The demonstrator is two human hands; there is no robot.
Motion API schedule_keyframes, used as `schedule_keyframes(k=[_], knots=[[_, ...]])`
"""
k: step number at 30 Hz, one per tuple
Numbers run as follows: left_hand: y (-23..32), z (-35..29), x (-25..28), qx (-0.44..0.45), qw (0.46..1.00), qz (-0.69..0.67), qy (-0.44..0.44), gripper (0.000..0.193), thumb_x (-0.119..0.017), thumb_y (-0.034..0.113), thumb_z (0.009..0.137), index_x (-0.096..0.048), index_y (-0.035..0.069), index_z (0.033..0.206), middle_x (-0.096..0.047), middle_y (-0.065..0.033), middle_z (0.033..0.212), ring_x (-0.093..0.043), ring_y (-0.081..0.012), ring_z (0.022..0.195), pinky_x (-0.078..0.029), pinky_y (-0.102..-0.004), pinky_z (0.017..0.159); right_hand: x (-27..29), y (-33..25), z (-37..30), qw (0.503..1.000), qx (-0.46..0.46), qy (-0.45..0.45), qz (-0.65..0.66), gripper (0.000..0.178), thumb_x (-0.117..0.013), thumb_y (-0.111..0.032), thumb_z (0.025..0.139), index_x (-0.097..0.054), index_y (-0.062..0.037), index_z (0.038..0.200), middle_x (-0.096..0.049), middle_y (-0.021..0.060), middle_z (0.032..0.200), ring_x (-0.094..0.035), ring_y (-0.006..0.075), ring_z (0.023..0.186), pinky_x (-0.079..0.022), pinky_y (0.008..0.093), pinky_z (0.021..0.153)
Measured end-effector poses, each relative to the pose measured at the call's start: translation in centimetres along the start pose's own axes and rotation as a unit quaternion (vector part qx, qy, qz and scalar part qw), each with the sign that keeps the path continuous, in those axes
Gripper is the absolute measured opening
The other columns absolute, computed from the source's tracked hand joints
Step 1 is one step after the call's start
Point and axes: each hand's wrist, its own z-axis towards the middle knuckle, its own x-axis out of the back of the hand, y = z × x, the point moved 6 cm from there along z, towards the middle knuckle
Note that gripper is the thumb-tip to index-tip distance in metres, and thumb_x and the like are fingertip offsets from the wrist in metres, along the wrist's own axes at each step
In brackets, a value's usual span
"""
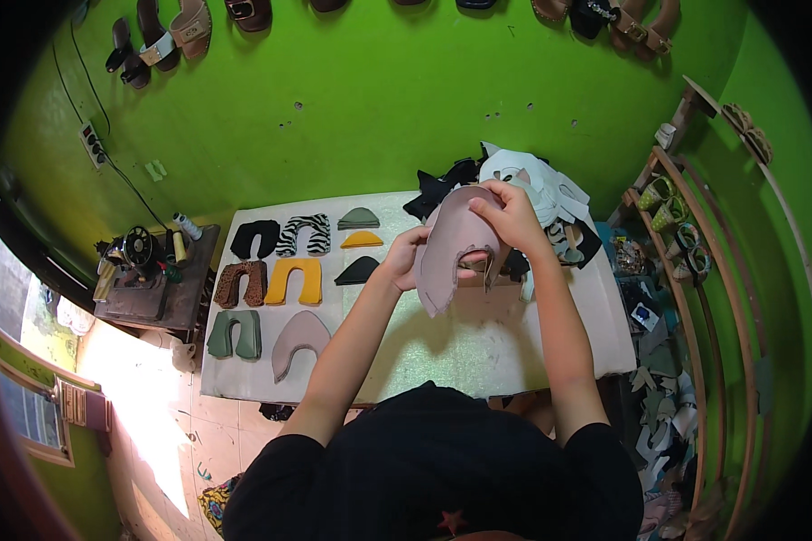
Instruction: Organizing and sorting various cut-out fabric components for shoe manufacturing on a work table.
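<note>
Over the right half of the white table (392, 361), I hold up a pale pink U-shaped shoe upper piece (447, 230) in both hands. My left hand (408, 259) grips its left side, with some fingertips showing through the gap of the U. My right hand (512, 216) is closed on its upper right edge, thumb on the near face. More than one layer seems to be in the grip, though I cannot tell how many. A matching pink stack (299, 335) lies by my left forearm. Nearby are a yellow U-shaped stack (295, 275) and a black half-moon stack (358, 270).
Left on the table are black (253, 234), zebra-striped (307, 230), leopard-print (241, 278) and green (235, 329) U-shaped stacks. White and black scraps (537, 185) pile up behind my right hand. A sewing machine (140, 248) stands left; a wooden shoe rack (695, 298) leans right.
</note>
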Motion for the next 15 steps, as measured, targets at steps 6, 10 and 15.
schedule_keyframes(k=[6, 10, 15], knots=[[0.6, -1.7, 0.2, -0.006, 1.000, 0.005, 0.010, 0.054, -0.029, 0.024, 0.086, -0.025, -0.008, 0.129, -0.035, -0.0295, 0.126, -0.041, -0.0449, 0.113, -0.037, -0.0567, 0.092, -2.2, -0.9, 0.2, 0.998, 0.003, -0.018, 0.059, 0.019, -0.063, -0.016, 0.079, -0.060, 0.0006, 0.088, -0.061, 0.0042, 0.078, -0.054, 0.0091, 0.070, -0.044, 0.0234, 0.062], [1.5, -3.0, 1.1, -0.006, 1.000, -0.014, -0.009, 0.053, -0.029, 0.025, 0.086, -0.028, -0.007, 0.128, -0.036, -0.0277, 0.126, -0.040, -0.0445, 0.114, -0.036, -0.0566, 0.093, -3.8, -2.3, 0.4, 0.985, -0.003, -0.010, 0.175, 0.020, -0.063, -0.017, 0.079, -0.060, 0.0009, 0.087, -0.061, 0.0040, 0.078, -0.054, 0.0092, 0.069, -0.044, 0.0231, 0.062], [3.1, -5.1, 1.2, -0.028, 0.999, 0.013, 0.020, 0.053, -0.029, 0.024, 0.087, -0.024, -0.005, 0.131, -0.035, -0.0262, 0.128, -0.040, -0.0444, 0.114, -0.037, -0.0561, 0.092, -5.6, -2.9, 0.5, 1.000, -0.001, 0.010, 0.023, 0.023, -0.064, -0.017, 0.077, -0.060, 0.0013, 0.090, -0.062, 0.0063, 0.078, -0.056, 0.0110, 0.071, -0.046, 0.0248, 0.063]])
